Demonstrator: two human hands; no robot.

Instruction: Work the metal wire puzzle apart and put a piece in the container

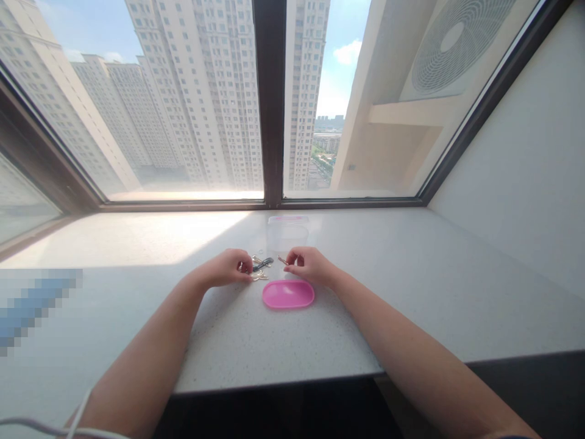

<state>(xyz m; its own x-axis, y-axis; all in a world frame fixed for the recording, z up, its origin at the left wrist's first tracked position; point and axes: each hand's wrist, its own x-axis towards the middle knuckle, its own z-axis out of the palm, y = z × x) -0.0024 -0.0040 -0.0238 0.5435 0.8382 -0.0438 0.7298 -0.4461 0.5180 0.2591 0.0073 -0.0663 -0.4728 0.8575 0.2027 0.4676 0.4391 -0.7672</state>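
Note:
My right hand (309, 266) pinches a small, slim, brownish metallic clip (282, 260) between thumb and fingers, just above the counter. Opposite it, my left hand (232, 267) is curled down over a little pile of clips, its fingertips touching the pile's left side. What those fingers hold, if anything, is hidden. In the pile lie a dark grey clip (263, 263) and several thin, pale gold clips (260, 276). An oval pink tray (287, 295) with a low rim lies in front of both hands. Behind them stands a clear plastic box (287, 228).
The white speckled counter (411, 286) runs up to a dark-framed window (273, 122), with its front edge close to my body. A white wall (516, 177) rises on the right. At lower left, a white cable (82, 405) crosses my left arm. A blurred blue patch lies at far left.

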